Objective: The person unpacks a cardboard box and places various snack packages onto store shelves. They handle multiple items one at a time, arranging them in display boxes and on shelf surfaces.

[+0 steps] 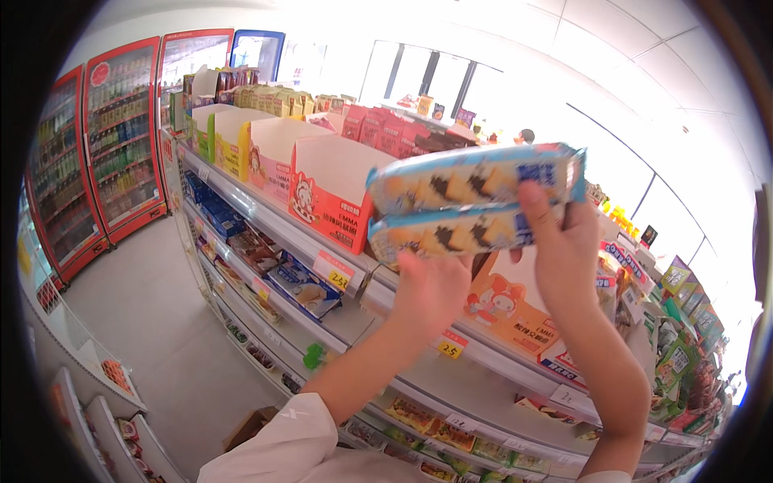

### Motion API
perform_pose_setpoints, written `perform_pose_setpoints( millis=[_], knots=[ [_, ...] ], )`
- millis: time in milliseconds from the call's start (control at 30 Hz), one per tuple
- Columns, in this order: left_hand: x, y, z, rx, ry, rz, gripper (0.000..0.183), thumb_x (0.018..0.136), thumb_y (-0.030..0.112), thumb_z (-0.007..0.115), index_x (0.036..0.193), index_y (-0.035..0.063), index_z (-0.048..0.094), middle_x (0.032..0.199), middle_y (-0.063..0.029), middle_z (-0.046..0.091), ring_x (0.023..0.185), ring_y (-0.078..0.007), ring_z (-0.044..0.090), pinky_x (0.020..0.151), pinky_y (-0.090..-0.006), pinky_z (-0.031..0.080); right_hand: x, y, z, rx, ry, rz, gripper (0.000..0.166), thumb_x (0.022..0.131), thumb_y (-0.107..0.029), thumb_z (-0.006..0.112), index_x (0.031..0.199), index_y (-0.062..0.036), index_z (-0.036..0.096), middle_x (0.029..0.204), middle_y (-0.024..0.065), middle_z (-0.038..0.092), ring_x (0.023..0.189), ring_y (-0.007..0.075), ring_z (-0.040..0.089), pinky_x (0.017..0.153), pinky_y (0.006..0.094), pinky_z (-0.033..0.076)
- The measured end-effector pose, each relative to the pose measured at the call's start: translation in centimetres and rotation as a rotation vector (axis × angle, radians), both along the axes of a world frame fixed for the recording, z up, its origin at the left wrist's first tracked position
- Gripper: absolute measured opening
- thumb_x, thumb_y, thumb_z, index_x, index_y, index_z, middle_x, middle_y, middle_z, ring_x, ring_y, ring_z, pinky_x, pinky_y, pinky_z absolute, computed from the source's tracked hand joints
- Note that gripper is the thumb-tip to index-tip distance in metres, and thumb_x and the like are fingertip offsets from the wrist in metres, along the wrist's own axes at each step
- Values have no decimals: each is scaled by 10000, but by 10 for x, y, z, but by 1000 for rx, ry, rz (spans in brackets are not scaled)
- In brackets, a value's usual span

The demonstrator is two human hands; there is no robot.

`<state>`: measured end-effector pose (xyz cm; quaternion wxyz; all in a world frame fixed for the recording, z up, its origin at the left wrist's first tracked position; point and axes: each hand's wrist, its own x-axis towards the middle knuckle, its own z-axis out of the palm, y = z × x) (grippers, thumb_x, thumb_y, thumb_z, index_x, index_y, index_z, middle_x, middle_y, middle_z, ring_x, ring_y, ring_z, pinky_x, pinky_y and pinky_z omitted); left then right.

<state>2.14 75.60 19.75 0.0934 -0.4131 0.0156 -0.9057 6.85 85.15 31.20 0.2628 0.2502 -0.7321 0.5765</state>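
Note:
Two long biscuit packs in light blue and white wrappers are held up one above the other, over the top shelf. The upper pack (465,181) and the lower pack (447,234) both show pictures of filled biscuits. My right hand (558,232) grips their right ends, its thumb across the front. From below, my left hand (432,293) holds the lower pack near its left half, with the thumb in front and the other fingers mostly hidden. Behind the packs stand a red-orange display box (329,193) and an orange display box (513,305), both with cartoon figures.
A long store shelf (272,211) runs across in front of me, with price tags along its edges. Blue biscuit packs (304,282) lie on the tier below. Red drinks coolers (121,139) stand at far left. A cardboard box (249,427) sits on the floor (163,302).

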Motion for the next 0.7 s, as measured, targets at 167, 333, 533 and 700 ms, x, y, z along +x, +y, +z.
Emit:
perform_pose_setpoints(
  millis=[167,333,533,700],
  knots=[
    [-35,-44,-46,-282,-153,1191,407,899,43,645,1266,111,482,1406,-77,464,1255,-204,476,949,-367,436,-16,12,10,17,276,-60,327,927,-176,713,1171,4,592,987,58,690,772,87,644,555,229,520],
    [-41,-54,-39,-682,-76,1564,230,828,-33,630,1025,79,591,1162,-108,625,1057,-249,587,871,-349,446,-36,3,33,242,312,-49,337,909,-148,727,1193,-12,608,1006,38,697,887,91,658,700,231,551],
    [-31,-59,-37,-682,-163,1653,171,773,-31,635,904,74,600,1063,-91,646,973,-287,595,824,-380,438,-58,-29,30,749,55,-179,583,838,-381,762,1264,-25,583,1041,148,687,888,213,671,756,350,529],
    [-26,-50,-32,-725,-152,1722,169,760,-50,631,876,71,607,1090,-106,625,1005,-306,586,882,-385,436,-102,-34,8,973,357,-242,611,798,-380,787,1282,-72,577,1095,107,635,1043,273,610,863,392,511]
  ],
)
